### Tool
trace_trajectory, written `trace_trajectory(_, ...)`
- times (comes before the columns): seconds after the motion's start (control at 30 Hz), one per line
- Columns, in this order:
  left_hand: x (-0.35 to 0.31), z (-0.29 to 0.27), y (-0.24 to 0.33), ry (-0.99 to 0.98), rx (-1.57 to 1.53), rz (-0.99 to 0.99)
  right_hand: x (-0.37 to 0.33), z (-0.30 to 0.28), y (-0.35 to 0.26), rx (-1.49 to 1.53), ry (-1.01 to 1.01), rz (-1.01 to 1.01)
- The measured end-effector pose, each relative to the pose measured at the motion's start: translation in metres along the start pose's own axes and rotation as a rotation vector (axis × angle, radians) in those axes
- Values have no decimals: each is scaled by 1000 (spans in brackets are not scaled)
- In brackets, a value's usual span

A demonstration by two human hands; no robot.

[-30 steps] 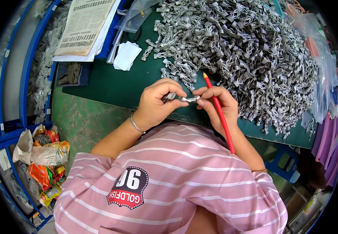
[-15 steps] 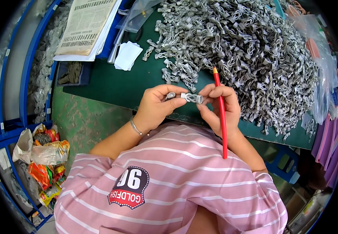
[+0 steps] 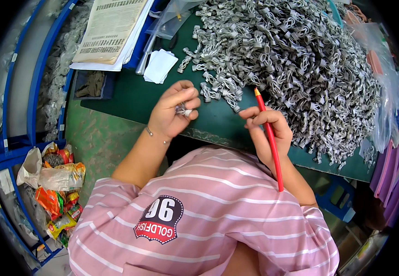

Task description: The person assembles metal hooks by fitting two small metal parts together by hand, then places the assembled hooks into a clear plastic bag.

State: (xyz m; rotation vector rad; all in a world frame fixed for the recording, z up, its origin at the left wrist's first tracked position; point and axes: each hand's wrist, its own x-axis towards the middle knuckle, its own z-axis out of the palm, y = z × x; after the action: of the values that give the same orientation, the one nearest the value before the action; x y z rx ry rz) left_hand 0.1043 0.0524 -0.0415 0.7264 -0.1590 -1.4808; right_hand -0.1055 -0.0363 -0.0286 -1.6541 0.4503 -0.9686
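My left hand point(image 3: 166, 115) is raised at the table's front edge, its fingers curled round small grey looped pieces point(image 3: 181, 109) with ribbed ends, partly hidden in the palm. To its right, my right hand point(image 3: 275, 131) holds a red pencil point(image 3: 271, 142) between its fingers, the sharpened tip pointing away from me. The thumb and index finger of that hand are near a loose grey looped piece point(image 3: 236, 108) at the near edge of a large pile point(image 3: 296, 78) of the same pieces. I cannot tell whether the fingertips touch it.
A dark green table point(image 3: 130, 103) bears the pile. White paper slips point(image 3: 160, 66), a stack of printed sheets point(image 3: 103, 37) and a clear bag point(image 3: 174, 20) lie at the far left. Blue racks point(image 3: 36, 83) stand left, with crumpled wrappers point(image 3: 61, 177) below. Clear plastic point(image 3: 383, 101) hangs at right.
My hands have parted. The left has drawn back leftward with grey pieces in its curled fingers; the right has shifted slightly right and down, still with the pencil. The view has shifted slightly.
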Motion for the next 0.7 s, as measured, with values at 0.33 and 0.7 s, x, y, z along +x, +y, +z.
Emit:
trace_trajectory(0.33,18,13,5,89,1675,374,-1,4,2,58,-39,222)
trace_trajectory(0.7,1,27,-25,133,491,19,2,13,13,-98,-66,160)
